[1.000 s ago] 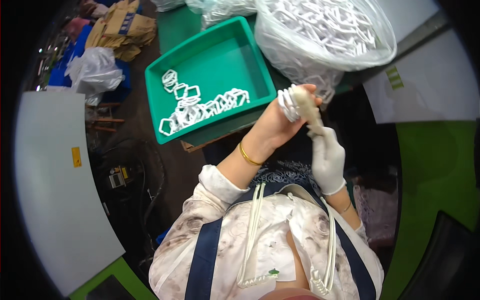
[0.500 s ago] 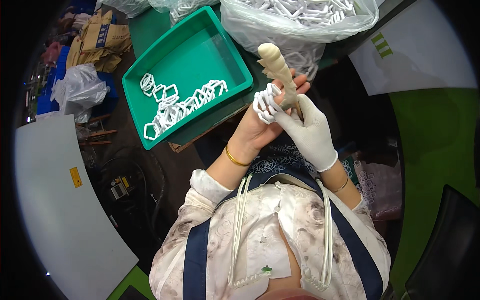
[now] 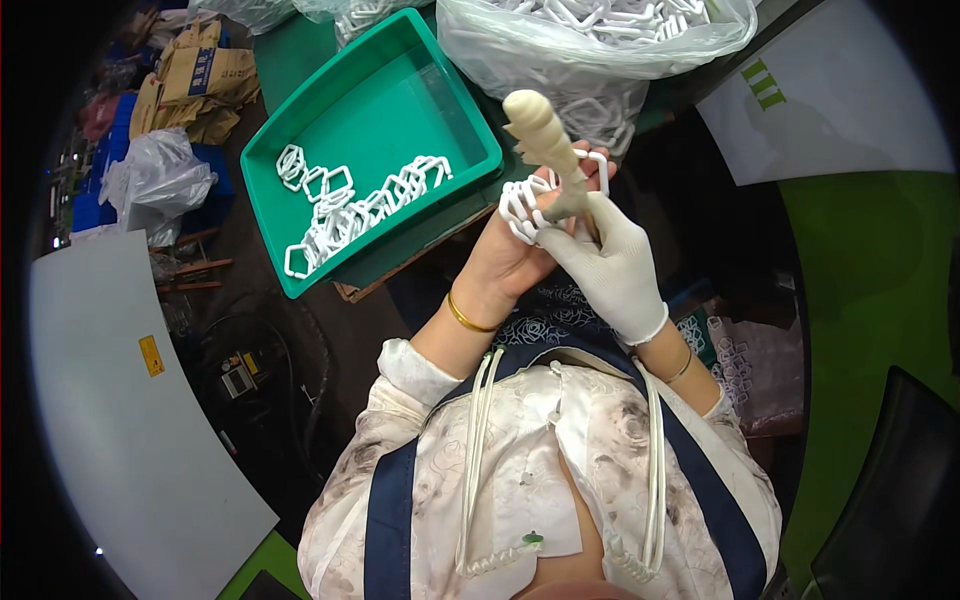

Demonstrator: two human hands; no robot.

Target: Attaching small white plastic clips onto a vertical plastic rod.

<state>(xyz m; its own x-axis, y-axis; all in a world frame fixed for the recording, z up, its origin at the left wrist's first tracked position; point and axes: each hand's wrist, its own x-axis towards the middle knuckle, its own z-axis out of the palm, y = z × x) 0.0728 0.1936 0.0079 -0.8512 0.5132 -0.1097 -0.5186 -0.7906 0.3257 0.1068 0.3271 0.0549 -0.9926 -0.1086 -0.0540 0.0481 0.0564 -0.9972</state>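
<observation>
My bare left hand is turned palm up, its fingers partly hidden, with a bunch of white angular plastic rings lying against it. One more white ring stands out by its fingertips. My right hand, in a white knit glove, is closed around the lower end of a tool with a thick, beige wrapped shaft that has ragged edges. The tool points up and to the left between both hands. Its gripped end is hidden, and whether it touches the rings I cannot tell.
Left of my hands, a green bin holds a pile of white rings. A clear plastic bag full of rings stands behind them. Light panels flank me, and brown sacks lie at the far left.
A single white ring now shows at my left fingertips, where none stood out before. The tool's top has shifted slightly left and down. My right hand has moved a little left.
</observation>
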